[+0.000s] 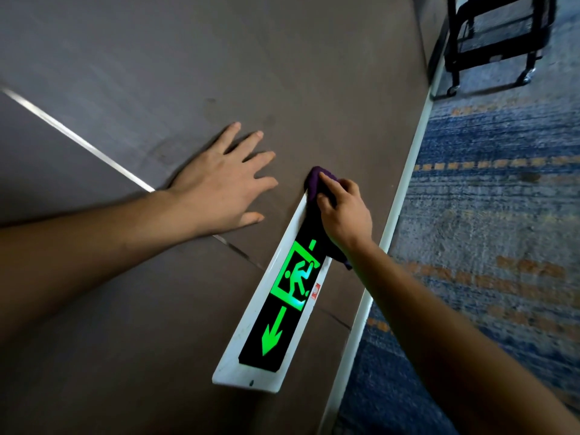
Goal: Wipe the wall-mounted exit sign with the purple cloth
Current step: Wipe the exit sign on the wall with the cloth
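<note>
The right hand (343, 215) fingers squeeze the purple cloth (320, 180) onto the exit sign (282, 296). The left hand (219, 183) fingers lie spread flat on the wall (188, 73).

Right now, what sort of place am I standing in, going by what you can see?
Probably a hotel or office corridor. A lit green exit sign sits low on a brown panelled wall, a patterned blue and orange carpet covers the floor, and a black wheeled cart stands further along.
</note>
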`<state>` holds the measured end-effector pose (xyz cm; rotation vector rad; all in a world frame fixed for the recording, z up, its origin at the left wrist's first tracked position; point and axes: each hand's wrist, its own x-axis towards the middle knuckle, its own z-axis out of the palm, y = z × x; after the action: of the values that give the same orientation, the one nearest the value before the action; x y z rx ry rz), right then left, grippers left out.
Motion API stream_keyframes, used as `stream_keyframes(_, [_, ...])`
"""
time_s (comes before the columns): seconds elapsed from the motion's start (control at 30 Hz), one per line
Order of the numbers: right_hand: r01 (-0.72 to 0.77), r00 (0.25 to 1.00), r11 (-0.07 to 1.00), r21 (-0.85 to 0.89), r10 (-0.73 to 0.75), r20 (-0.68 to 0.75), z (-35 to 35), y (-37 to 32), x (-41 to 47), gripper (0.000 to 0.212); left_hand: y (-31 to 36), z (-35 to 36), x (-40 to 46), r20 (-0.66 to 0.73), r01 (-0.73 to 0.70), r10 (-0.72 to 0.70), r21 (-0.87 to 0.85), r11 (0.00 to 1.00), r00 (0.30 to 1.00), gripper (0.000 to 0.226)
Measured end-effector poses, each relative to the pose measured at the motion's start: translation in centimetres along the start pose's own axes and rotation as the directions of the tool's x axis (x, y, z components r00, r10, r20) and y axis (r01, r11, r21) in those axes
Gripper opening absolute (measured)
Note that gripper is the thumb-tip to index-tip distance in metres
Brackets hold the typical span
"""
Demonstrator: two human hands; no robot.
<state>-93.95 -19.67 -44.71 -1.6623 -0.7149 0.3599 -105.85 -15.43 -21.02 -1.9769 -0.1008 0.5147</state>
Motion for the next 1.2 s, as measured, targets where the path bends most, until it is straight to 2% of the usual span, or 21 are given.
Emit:
stream_keyframes(0.17, [0.033,0.999,0.998,-0.057,-0.032,0.027,0.8,0.6,-5.0,0.046,0.0,0.2,-0.2,-0.011,0.002,-0.002,0.007,1.0,1.0,0.071])
stream_keyframes(0.3, [0.069,0.995,0.997,0.021,-0.07,0.07,0.3,1.3,-6.6,0.046,0.0,0.1,-0.1,-0.003,0.001,-0.001,-0.008,1.0,1.0,0.071])
stream_keyframes(0.43, [-0.02,1.0,0.982,0.185,0.024,-0.019,-1.1,1.5,-4.8,0.049,0.0,0.0,-0.1,0.004,-0.002,0.003,-0.029,1.0,1.0,0.07])
stream_keyframes(0.53, [-0.094,0.994,0.965,0.245,0.105,-0.032,-1.8,1.0,-2.9,0.056,0.2,0.0,-0.1,0.011,-0.008,0.009,-0.032,0.999,1.0,0.069])
stream_keyframes(0.63, [-0.098,0.993,0.961,0.26,0.111,-0.033,-1.8,0.1,-1.9,0.069,0.2,0.0,-0.1,0.014,-0.005,0.006,-0.022,1.0,1.0,0.069])
stream_keyframes(0.7, [-0.087,0.996,0.967,0.24,0.091,-0.008,-1.2,-0.7,-1.7,0.073,0.2,-0.1,-0.1,0.012,-0.005,0.005,-0.024,1.0,1.0,0.068])
stream_keyframes(0.83, [-0.057,0.998,0.991,0.123,0.057,0.001,0.5,-1.5,-2.7,0.067,0.3,0.0,0.0,-0.003,-0.017,0.017,-0.001,1.0,1.0,0.066])
stream_keyframes(1.03, [0.016,0.996,0.999,0.045,-0.02,0.088,1.0,-1.6,-7.4,0.064,0.2,0.5,-0.1,-0.026,-0.019,0.019,0.001,1.0,0.999,0.067])
stream_keyframes(1.2, [0.067,0.992,0.998,0.018,-0.069,0.108,1.6,-2.0,-11.1,0.065,0.3,0.5,0.0,-0.032,-0.026,0.026,0.001,1.0,0.999,0.067])
